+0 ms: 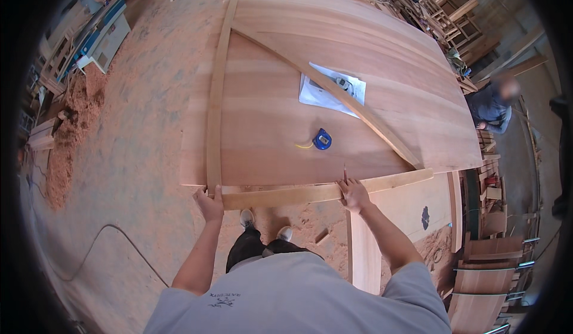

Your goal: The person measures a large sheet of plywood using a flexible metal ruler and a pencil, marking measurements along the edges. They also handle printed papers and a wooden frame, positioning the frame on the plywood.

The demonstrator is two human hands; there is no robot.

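Observation:
A large triangle of wooden strips lies over a reddish plywood sheet (268, 149): a left strip (216, 107), a diagonal strip (382, 128) and a near strip (280, 197). My left hand (209, 204) is closed around the near-left corner, where the left and near strips meet. Right of the middle, my right hand (354, 195) grips the near strip. A thin pencil (344, 173) points up from its fingers. Beyond that hand a blue tape measure (322, 139) sits on the sheet, its yellow tape slightly out. White paper (316, 95) lies partly under the diagonal strip.
A grey object (343, 84) rests on the paper. At right stands a person (492, 107) in dark clothing. Stacked wood (441, 17) fills the far right; a machine (107, 41) stands far left. A cable (119, 229) crosses the dusty floor. Boards (364, 250) lie below the sheet.

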